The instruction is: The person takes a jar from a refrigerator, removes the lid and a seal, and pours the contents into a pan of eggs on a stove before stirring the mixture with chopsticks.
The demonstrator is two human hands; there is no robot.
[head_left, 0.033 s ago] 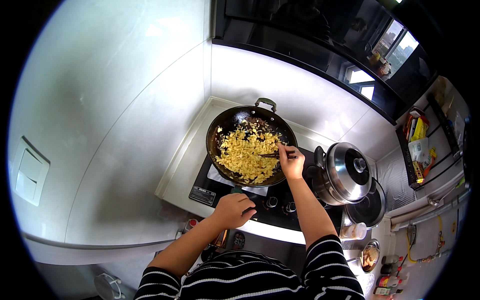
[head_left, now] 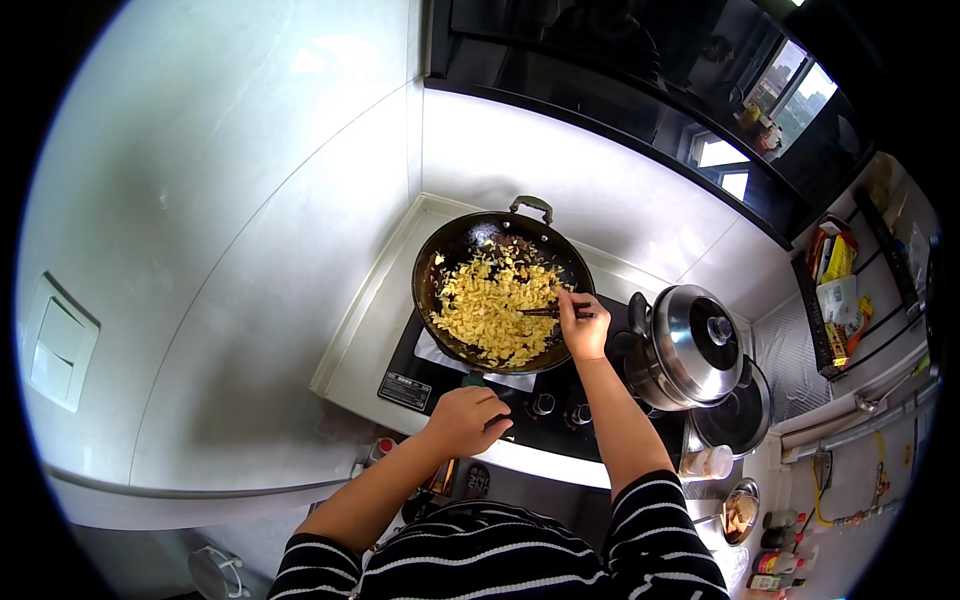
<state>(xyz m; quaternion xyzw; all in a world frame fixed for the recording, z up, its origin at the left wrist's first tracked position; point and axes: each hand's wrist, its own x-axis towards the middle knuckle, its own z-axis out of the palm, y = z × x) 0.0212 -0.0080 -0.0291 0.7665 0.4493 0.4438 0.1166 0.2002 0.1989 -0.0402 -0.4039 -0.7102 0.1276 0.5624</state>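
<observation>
A dark wok point(head_left: 428, 245) sits on the left side of the black stove point(head_left: 410, 350). Inside lie many small yellow pieces point(head_left: 495, 300) that look like scrambled egg, with darker bits toward the far side. My right hand point(head_left: 583, 325), over the wok's right rim, grips dark chopsticks point(head_left: 540, 311), whose tips reach into the yellow food. My left hand point(head_left: 467, 420) hovers at the stove's front, just below the wok's near handle point(head_left: 473, 380). Its fingers are loosely bent with the thumb apart, and nothing shows between them.
Right of the wok stands a lidded steel pot point(head_left: 690, 345), with a dark round pan or lid point(head_left: 745, 405) beside it. Stove knobs point(head_left: 543, 404) line the front. A jar point(head_left: 708, 462), a bowl point(head_left: 740, 515) and bottles point(head_left: 775, 564) are at lower right. A tiled wall point(head_left: 270, 240) borders the left.
</observation>
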